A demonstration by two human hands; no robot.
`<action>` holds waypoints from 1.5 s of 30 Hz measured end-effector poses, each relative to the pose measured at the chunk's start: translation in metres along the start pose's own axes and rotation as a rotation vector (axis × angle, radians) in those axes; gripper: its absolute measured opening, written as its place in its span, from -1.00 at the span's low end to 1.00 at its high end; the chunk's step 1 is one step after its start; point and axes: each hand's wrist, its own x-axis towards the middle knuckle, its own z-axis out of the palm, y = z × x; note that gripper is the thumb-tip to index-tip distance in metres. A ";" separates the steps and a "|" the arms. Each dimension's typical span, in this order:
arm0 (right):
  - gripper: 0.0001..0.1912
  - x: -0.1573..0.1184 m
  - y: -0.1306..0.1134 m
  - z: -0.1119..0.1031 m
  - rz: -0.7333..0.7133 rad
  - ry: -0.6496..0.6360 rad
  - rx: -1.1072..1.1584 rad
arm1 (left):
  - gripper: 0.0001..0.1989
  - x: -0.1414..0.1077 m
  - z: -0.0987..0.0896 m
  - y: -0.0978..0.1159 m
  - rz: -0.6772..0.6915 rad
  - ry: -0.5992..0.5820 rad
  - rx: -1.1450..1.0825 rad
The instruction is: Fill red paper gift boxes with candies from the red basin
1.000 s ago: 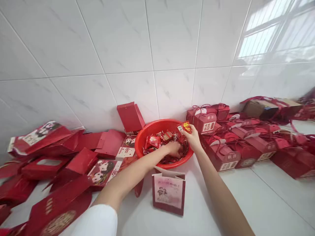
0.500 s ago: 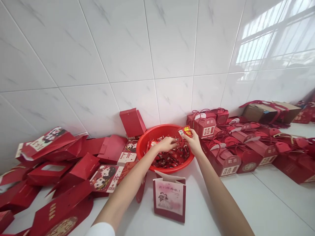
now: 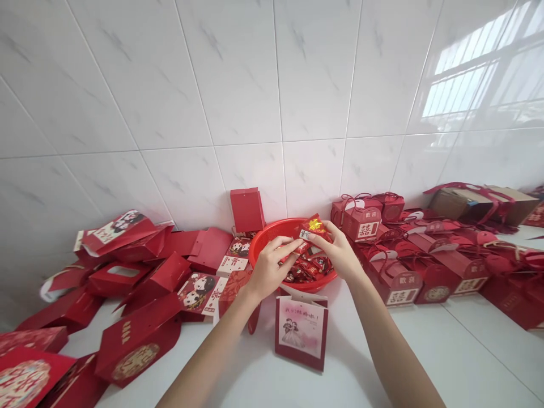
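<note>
A red plastic basket full of small wrapped sweets stands against the wall. Over its right side my right hand grips a few red packets, one with gold print. My left hand is above the basket, its fingers pinched together at the lower edge of those packets; whether a sweet is between them is too small to tell. An upright gift box with a printed couple on its pink front stands open-topped just in front of the basket.
Many flattened or unfilled-looking red boxes lie piled on the left. A plain red box leans on the tiled wall behind. Rows of closed red boxes with cord handles fill the right, with brown cartons behind them.
My left hand has risen out of the sweets and moved right to meet the packets in my right hand. The view has shifted slightly to the left.
</note>
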 end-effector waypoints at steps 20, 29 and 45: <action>-0.58 -0.042 -0.026 -0.004 -0.076 -0.113 -0.163 | -0.83 -0.034 -0.044 0.046 -0.348 -0.363 -0.171; -0.62 -0.042 -0.018 -0.005 -0.269 -0.199 -0.573 | -0.81 -0.039 -0.020 0.036 -0.566 -0.350 -0.317; -0.59 -0.043 -0.018 -0.010 -0.329 -0.317 -0.724 | -0.63 -0.046 -0.017 0.026 -0.718 -0.341 -0.608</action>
